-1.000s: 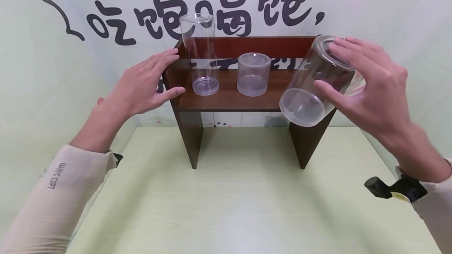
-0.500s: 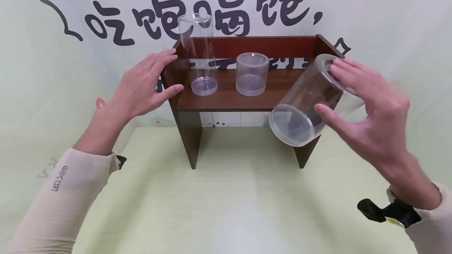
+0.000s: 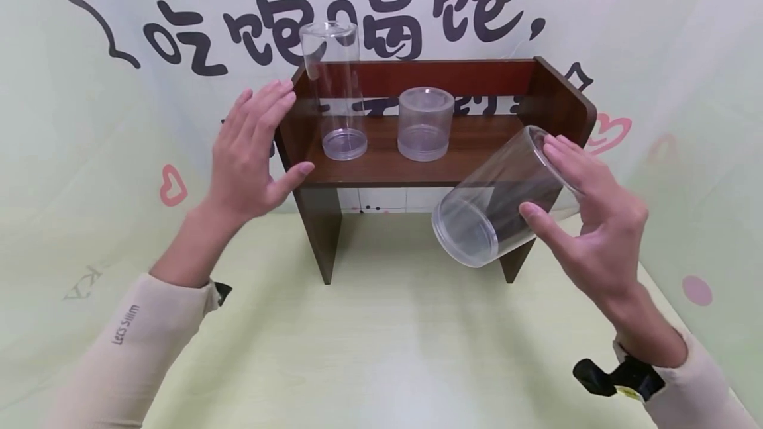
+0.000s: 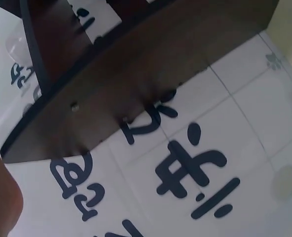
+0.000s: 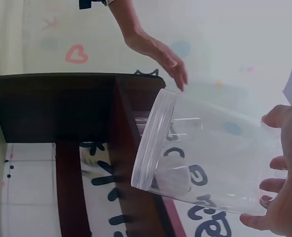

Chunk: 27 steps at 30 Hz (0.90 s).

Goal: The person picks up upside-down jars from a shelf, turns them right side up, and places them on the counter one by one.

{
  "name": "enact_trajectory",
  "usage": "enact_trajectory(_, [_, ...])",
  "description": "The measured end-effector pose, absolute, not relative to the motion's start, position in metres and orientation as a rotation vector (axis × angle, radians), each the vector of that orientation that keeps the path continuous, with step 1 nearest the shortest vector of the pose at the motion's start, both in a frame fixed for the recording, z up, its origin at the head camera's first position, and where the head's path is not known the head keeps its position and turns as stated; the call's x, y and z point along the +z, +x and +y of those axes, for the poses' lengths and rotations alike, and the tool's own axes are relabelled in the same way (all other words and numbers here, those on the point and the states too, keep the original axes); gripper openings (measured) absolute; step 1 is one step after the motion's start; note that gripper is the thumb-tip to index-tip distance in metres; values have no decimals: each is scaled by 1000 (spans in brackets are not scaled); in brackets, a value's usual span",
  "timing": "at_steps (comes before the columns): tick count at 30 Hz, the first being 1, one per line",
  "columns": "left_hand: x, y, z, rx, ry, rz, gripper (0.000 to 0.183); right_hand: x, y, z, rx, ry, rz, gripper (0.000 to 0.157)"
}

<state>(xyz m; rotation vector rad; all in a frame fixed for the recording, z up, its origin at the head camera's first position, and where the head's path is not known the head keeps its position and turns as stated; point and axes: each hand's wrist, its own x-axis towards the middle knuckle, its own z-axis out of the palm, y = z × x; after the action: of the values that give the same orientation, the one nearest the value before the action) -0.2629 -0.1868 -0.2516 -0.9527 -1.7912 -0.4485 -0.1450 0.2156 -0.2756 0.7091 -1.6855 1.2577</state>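
While the right hand [image 3: 599,230] grips a tilted see-through jar [image 3: 497,197], the left hand [image 3: 250,157] is kinda loose by the wood-grain shelf [image 3: 381,173], 2 clear cylinders [image 3: 425,126] between hands.

This looks like a small staged recording corner; what building holds it cannot be told. A pale, printed, sheet-like backdrop [image 3: 89,144] surrounds the table on three sides, bearing bold black Chinese characters [image 3: 393,12] and pink heart outlines [image 3: 173,185]. Before it stand a pale yellow-green wood-grain table [image 3: 381,343] and a dark brown wooden shelf unit [image 3: 381,174]. A black wrist-worn device [image 3: 620,379] suggests filming.
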Motion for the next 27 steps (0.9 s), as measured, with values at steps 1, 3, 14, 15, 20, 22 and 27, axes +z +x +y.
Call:
enact_trajectory(1, [-255, -261, -182, -481, -961, -1745, 81, -279, -146, 215, 1320, 728, -1660, 59])
enact_trajectory(3, [-261, -256, -171, -550, -981, -1687, 80, -286, -147, 214, 1436, 766, -1603, 57])
enact_trajectory(14, [-309, -227, -105, -957, -1221, -1628, 87, -315, -154, 200, 1676, 809, -1366, 54])
enact_trajectory(15, [-313, -224, -99, -993, -1248, -1635, 90, -318, -155, 199, 1687, 801, -1352, 54])
enact_trajectory(20, [-333, -210, -75, -1182, -1329, -1713, 100, -328, -157, 191, 1760, 749, -1272, 52])
enact_trajectory(22, [-340, -205, -67, -1243, -1328, -1740, 105, -332, -156, 187, 1781, 724, -1248, 52])
enact_trajectory(27, [-355, -198, -52, -1355, -1312, -1780, 115, -343, -154, 179, 1825, 661, -1210, 52])
